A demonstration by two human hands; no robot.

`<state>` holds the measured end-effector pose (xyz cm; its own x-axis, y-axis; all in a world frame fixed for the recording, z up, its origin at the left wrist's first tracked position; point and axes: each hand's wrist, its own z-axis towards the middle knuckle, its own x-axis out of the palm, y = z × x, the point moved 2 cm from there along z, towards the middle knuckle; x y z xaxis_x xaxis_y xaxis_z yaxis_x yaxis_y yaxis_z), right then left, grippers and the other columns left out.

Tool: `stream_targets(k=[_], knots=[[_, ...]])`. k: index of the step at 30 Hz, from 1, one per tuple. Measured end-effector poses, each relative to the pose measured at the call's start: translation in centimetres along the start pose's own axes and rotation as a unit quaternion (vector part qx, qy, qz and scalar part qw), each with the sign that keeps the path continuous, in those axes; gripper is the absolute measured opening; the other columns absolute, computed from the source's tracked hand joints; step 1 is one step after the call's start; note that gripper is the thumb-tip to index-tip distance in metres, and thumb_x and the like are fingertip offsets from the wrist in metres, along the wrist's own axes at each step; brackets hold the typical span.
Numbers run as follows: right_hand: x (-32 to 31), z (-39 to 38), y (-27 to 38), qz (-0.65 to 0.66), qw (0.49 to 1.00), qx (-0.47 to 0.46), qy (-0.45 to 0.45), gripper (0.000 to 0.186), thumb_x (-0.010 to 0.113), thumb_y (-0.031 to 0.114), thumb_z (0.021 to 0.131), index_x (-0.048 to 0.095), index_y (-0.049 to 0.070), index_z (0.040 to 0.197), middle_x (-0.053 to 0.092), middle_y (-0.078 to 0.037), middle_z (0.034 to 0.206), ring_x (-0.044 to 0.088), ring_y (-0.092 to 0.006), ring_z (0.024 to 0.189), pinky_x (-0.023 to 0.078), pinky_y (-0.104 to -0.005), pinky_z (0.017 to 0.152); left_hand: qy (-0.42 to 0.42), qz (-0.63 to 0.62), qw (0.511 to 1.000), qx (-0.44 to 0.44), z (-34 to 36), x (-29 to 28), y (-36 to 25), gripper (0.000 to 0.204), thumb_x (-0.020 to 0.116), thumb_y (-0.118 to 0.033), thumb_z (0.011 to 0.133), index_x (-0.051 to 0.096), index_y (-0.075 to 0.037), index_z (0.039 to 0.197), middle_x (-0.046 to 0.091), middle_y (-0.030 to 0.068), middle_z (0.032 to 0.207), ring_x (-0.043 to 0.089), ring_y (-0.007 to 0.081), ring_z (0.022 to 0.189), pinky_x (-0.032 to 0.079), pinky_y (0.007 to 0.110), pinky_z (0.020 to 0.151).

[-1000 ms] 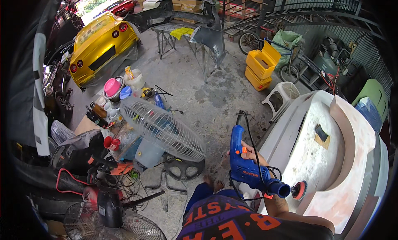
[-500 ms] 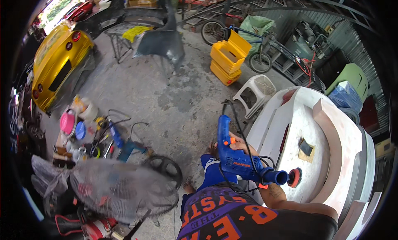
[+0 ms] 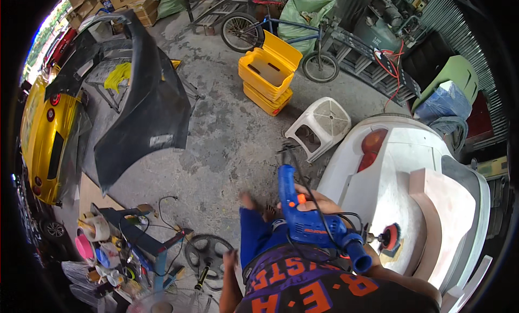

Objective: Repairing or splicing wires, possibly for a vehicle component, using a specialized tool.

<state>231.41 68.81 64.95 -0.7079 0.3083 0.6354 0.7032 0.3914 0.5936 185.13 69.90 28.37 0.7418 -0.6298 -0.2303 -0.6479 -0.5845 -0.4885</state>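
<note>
My right hand [image 3: 318, 201] is closed around the handle of a blue electric drill [image 3: 314, 229] with orange buttons. Its side handle [image 3: 357, 253] points toward me. A red-and-black round pad [image 3: 390, 236] is mounted at the chuck, over the rear of a white car body [image 3: 400, 145]; whether the pad touches the surface cannot be told. The black power cord [image 3: 303, 175] loops over my hand. Low and left of my body is my left hand [image 3: 230, 257], near a black spoked wheel [image 3: 208, 253]; its fingers are not clear.
A white plastic stool [image 3: 327, 121] stands beside the car, with yellow bins [image 3: 267, 70] and a bicycle [image 3: 270, 29] beyond. A large black bumper [image 3: 140, 118] rests at the left. Tools and tubs crowd a low table [image 3: 146, 232]. A yellow car body [image 3: 46, 135] stands far left.
The view has shifted, bringing the black bumper closer. My left hand and forearm have come into sight. The drill has turned in my right hand, its side handle now pointing more toward me.
</note>
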Motion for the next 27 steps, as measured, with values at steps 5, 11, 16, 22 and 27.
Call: stream_targets(k=[5,11,16,22,27], knots=[[-6.5,0.8,5.3,0.006,0.996,0.005,-0.084,0.08,0.08,0.022,0.085,0.038,0.002,0.149,0.061,-0.015,0.134,0.059,-0.0222,0.123,0.045,-0.0346,0.107,0.154,-0.015,0.987,0.034,9.8,5.1,-25.5,0.033,0.073,-0.034,0.089,0.072,-0.002,0.097,0.053,-0.0009,0.061,0.045,0.0078,0.046,0.033,0.026,0.042],[-13.8,-0.2,2.8,0.083,0.978,0.008,-0.191,0.073,0.077,0.017,0.086,0.041,0.001,0.147,0.061,-0.014,0.136,0.058,-0.0199,0.124,0.043,-0.0338,0.108,0.352,0.016,0.936,-0.001,20.7,20.4,-41.5,0.039,0.074,-0.039,0.09,0.068,-0.004,0.107,0.058,0.0013,0.074,0.044,0.008,0.05,0.029,0.025,0.044],[-17.0,0.1,-0.4,0.188,0.945,0.026,-0.267,0.074,0.078,0.015,0.081,0.043,-0.003,0.143,0.061,-0.019,0.133,0.061,-0.0244,0.12,0.046,-0.0369,0.105,0.302,-0.014,0.953,-0.028,29.3,40.5,-46.5,0.075,0.076,-0.055,0.084,0.057,-0.004,0.135,0.059,0.0039,0.107,0.047,0.0083,0.075,0.035,0.024,0.056],[-21.2,2.5,-1.9,0.274,0.898,0.035,-0.343,0.068,0.073,0.014,0.07,0.05,-0.006,0.13,0.065,-0.023,0.117,0.069,-0.026,0.099,0.056,-0.0363,0.089,0.292,-0.156,0.944,-0.013,35.1,53.3,-51.1,0.066,0.09,-0.042,0.071,0.062,-0.001,0.114,0.062,0.0053,0.092,0.058,0.012,0.068,0.041,0.027,0.051],[-22.8,0.9,-3.6,0.281,0.892,0.042,-0.352,0.072,0.076,0.011,0.069,0.048,-0.006,0.133,0.064,-0.026,0.119,0.071,-0.0298,0.094,0.059,-0.0383,0.085,0.313,-0.253,0.916,0.013,32.0,53.0,-55.3,0.035,0.085,-0.033,0.079,0.058,-0.012,0.079,0.046,-0.0051,0.06,0.029,0.0053,0.038,0.019,0.026,0.036]])
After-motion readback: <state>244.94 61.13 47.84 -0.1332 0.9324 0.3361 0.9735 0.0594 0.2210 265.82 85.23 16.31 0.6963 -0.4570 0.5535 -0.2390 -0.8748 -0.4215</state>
